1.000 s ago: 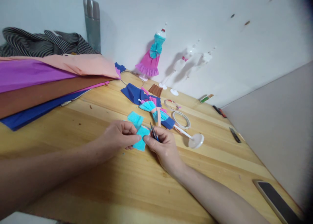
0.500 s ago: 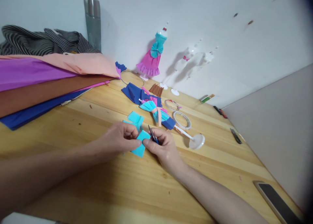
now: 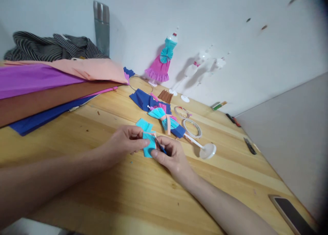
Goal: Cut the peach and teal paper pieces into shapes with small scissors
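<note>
My left hand [image 3: 124, 142] pinches a small turquoise crepe paper piece [image 3: 149, 147] just above the wooden table [image 3: 107, 190]. My right hand [image 3: 171, 156] is closed round small blue-handled scissors [image 3: 160, 145], with its thumb pressed on the same paper's right edge. Another turquoise scrap [image 3: 144, 124] lies just behind my hands. A doll mannequin lying down [image 3: 169, 120], dressed in blue, turquoise and pink paper, rests beyond them with its white stand base [image 3: 208, 149] to the right.
Large crepe sheets in purple [image 3: 30, 79], brown, peach and blue lie stacked at the left. A dressed mannequin [image 3: 162, 60] and two bare white ones [image 3: 202, 62] stand by the wall. A tape roll [image 3: 191, 127], a phone [image 3: 294, 214] and a steel flask [image 3: 101, 28] are about.
The turquoise paper has been folded narrower between my fingers and lifted a little. The view shifted slightly right and down; both hands stay in the same spot.
</note>
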`<state>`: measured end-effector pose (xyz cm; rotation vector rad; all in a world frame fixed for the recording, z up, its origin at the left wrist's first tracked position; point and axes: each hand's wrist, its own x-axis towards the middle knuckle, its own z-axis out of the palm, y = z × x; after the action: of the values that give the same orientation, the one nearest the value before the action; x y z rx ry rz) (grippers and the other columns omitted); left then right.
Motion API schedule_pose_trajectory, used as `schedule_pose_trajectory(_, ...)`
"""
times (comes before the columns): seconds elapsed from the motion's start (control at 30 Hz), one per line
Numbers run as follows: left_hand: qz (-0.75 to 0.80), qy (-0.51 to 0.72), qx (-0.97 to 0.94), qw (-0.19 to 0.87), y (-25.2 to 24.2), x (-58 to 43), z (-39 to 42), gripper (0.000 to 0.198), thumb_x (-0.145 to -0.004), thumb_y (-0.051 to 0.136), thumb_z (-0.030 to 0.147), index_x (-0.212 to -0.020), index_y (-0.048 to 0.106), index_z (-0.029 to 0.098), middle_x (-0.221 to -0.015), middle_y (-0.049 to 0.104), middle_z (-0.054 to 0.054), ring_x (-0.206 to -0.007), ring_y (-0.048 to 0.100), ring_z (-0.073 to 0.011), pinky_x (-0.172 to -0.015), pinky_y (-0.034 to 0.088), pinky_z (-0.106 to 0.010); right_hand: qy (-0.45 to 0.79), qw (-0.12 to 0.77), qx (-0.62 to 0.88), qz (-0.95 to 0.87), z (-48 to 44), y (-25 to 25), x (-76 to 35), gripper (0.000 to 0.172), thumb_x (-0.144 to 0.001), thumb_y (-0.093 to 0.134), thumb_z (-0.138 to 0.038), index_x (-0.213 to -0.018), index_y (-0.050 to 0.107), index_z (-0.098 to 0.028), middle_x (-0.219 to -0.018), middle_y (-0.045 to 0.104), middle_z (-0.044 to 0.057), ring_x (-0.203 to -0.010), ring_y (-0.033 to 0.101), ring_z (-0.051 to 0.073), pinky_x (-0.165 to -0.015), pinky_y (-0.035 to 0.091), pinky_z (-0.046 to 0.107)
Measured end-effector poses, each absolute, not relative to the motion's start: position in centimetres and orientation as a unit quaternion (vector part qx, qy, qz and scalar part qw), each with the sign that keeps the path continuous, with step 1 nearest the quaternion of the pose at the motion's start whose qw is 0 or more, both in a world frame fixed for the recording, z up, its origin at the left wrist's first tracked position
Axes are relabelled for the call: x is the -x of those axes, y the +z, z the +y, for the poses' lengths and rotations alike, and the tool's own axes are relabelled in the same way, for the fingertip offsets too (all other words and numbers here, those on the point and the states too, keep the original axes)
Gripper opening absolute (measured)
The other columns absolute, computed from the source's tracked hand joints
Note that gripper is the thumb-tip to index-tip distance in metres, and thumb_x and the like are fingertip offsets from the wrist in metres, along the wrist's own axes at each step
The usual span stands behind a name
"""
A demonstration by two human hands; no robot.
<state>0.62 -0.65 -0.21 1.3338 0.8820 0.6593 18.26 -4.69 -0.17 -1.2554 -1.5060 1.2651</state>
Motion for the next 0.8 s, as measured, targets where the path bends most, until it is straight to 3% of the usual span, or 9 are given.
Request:
schedule_pose_trajectory(0.1, 0.394, 0.278, -0.562, 0.672, -0.1, -0.4, -0.6, 0.027, -0.067, 0.064, 0.039, -0.063, 0.056, 0.014, -0.054, 0.051, 0.003, -0.053, 0.044, -0.0081, -0.050, 0.035, -0.019, 0.495, 0.405, 0.513, -0.573, -4.6, -0.8, -18.3, 0.037, -0.071, 0.069, -0.041, -0.057, 0.043, -0.020, -0.057, 0.031, -0.005, -0.056, 0.026, 0.011, -0.054, 0.022, 0.027)
schedule_pose_trajectory(0.37, 0.372, 0.269, -0.559, 0.690, -0.6, -0.3, -0.3, 0.031, -0.068, 0.068, 0.043, -0.074, 0.062, 0.013, -0.059, 0.057, 0.001, -0.055, 0.052, -0.0105, -0.049, 0.043, -0.020, 0.517, 0.425, 0.485, -0.563, -4.3, -3.1, -18.9, 0.037, -0.074, 0.069, -0.045, -0.060, 0.045, -0.019, -0.059, 0.033, -0.004, -0.056, 0.027, 0.011, -0.053, 0.021, 0.027)
schedule_pose_trajectory(0.57, 0.390, 0.280, -0.575, 0.662, -1.1, -0.6, -0.5, 0.022, -0.065, 0.067, 0.034, -0.064, 0.059, 0.014, -0.056, 0.055, 0.003, -0.052, 0.048, -0.0086, -0.050, 0.041, -0.020, 0.538, 0.430, 0.492, -0.533, -4.7, -1.9, -18.2, 0.037, -0.072, 0.071, -0.046, -0.061, 0.047, -0.020, -0.054, 0.028, -0.006, -0.052, 0.020, 0.010, -0.049, 0.015, 0.027)
schedule_pose_trajectory(0.7, 0.400, 0.261, -0.576, 0.664, -1.0, -0.6, -0.5, 0.018, -0.063, 0.064, 0.032, -0.064, 0.059, 0.015, -0.055, 0.055, 0.003, -0.051, 0.049, -0.0096, -0.049, 0.041, -0.020, 0.504, 0.439, 0.492, -0.558, -4.7, -1.1, -18.1, 0.035, -0.073, 0.070, -0.047, -0.063, 0.050, -0.019, -0.056, 0.033, -0.005, -0.055, 0.027, 0.011, -0.050, 0.020, 0.027)
schedule_pose_trajectory(0.8, 0.399, 0.241, -0.596, 0.654, -1.1, -0.7, -0.7, 0.015, -0.062, 0.061, 0.030, -0.064, 0.058, 0.015, -0.052, 0.054, 0.003, -0.049, 0.048, -0.0098, -0.048, 0.037, -0.020, 0.462, 0.432, 0.511, -0.582, -4.6, -0.9, -18.1, 0.039, -0.072, 0.071, -0.041, -0.056, 0.043, -0.020, -0.055, 0.033, -0.005, -0.055, 0.029, 0.010, -0.051, 0.024, 0.026)
